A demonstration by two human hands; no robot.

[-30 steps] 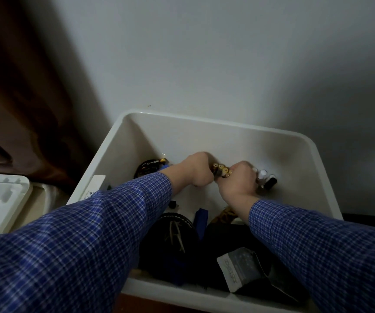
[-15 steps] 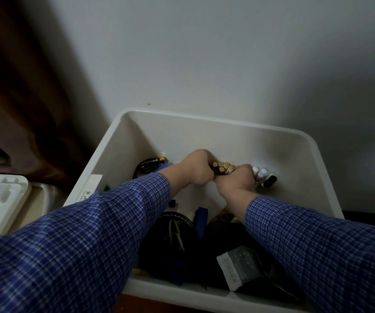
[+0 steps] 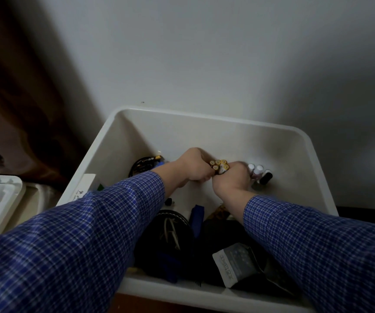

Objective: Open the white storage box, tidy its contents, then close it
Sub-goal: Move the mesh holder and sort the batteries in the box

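1. A white label lies on the left rim of the white storage box. It bears small dark characters at its near end, one resembling 水; the rest are too small to make out.
2. A grey packet in the box's near right part carries a line of printed characters along its left edge, too blurred to read.
3. No other writing is readable.

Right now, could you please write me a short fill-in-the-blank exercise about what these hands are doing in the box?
1. Both hands, left hand and right hand, hold a cluster of ____ between them.
2. The white storage box is ____, not closed.
3. The small bottles stand to the ____ of the right hand.

Missing words: batteries; open; right
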